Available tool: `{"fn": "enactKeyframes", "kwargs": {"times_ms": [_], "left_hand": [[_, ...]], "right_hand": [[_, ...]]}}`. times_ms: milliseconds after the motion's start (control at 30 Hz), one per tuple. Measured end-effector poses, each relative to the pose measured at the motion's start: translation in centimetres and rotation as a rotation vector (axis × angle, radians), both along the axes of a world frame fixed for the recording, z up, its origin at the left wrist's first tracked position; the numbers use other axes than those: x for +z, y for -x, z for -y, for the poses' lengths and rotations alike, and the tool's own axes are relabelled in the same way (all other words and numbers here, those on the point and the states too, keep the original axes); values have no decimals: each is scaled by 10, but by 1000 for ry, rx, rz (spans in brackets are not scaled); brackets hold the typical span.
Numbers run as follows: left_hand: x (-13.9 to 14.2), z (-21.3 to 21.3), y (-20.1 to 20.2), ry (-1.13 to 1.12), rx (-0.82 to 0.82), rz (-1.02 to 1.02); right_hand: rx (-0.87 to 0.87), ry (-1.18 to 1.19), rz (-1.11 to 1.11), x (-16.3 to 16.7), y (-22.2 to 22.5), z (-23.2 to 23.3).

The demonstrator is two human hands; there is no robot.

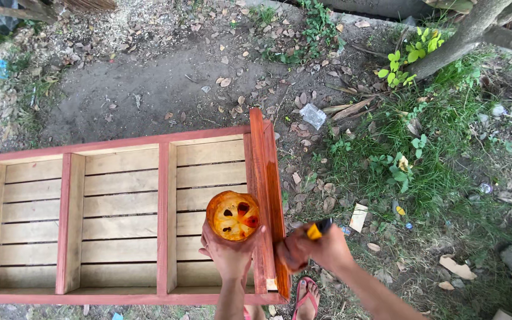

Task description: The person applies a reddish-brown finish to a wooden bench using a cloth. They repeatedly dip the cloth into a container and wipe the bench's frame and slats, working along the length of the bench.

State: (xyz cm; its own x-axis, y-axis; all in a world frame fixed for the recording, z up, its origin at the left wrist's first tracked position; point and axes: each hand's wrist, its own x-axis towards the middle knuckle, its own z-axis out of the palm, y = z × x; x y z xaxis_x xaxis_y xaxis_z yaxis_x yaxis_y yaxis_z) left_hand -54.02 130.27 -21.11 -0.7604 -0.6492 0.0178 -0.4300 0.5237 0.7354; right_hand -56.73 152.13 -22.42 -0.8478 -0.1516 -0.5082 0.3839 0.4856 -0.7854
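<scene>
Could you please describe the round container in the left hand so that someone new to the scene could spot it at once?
Start at the long wooden shelf frame lying on the ground, and go to its right end. There the left hand holds up a round orange-stained container, its top smeared with wet reddish-orange finish. Nothing else nearby is round and glossy.

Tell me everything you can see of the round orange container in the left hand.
The round container is held up by the left hand, fingers cupping it from below, its open top facing the camera. It is coated in orange-red stain, glossy and wet-looking, with dark patches and a redder pool inside. Its material cannot be told under the coating. It hangs over the right end compartment of the wooden slatted frame, close to the red-stained end board, touching neither. The right hand, holding a yellow-and-black handle, is beside it.
</scene>
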Motion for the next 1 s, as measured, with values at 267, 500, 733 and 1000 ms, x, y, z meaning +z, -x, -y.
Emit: {"fn": "enactKeyframes", "kwargs": {"times_ms": [267,500,733,1000], "left_hand": [[0,7,34,-6,-81,19],[3,25,79,-15,-137,22],[9,33,99,-24,-199,-25],[-9,32,87,-23,-125,89]], "right_hand": [[-245,-67,-58,-3,202,32],[-412,-47,-434,-17,305,49],[-544,258,-440,-46,269,45],[-223,296,-288,-49,99,11]]}}
